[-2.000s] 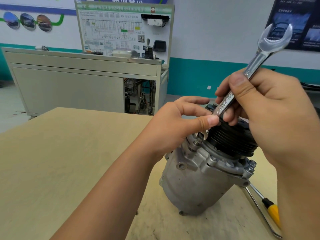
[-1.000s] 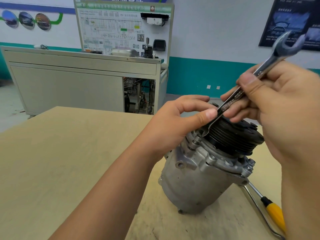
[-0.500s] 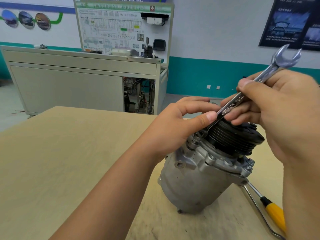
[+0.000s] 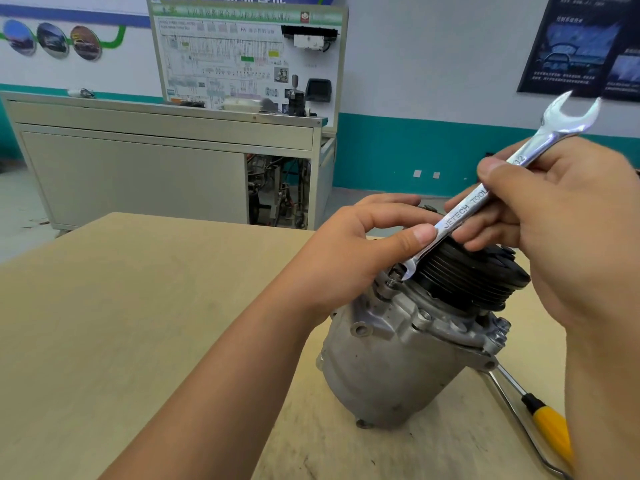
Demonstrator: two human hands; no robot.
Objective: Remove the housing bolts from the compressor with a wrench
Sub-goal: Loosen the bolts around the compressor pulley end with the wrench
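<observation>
A yellow-handled screwdriver (image 4: 549,429) lies near right on the wooden table (image 4: 138,323). Far left, a grey cabinet (image 4: 138,168) carries what seems a wiring-diagram board (image 4: 225,57); a dark poster (image 4: 581,46) hangs far right.

The left hand (image 4: 349,251) hides the far left of the compressor (image 4: 391,368). Whether the wrench (image 4: 464,209) sits on the bolt (image 4: 389,283) is too small to tell. The screwdriver (image 4: 550,427) handle vanishes behind the right hand (image 4: 568,237) wrist.
</observation>
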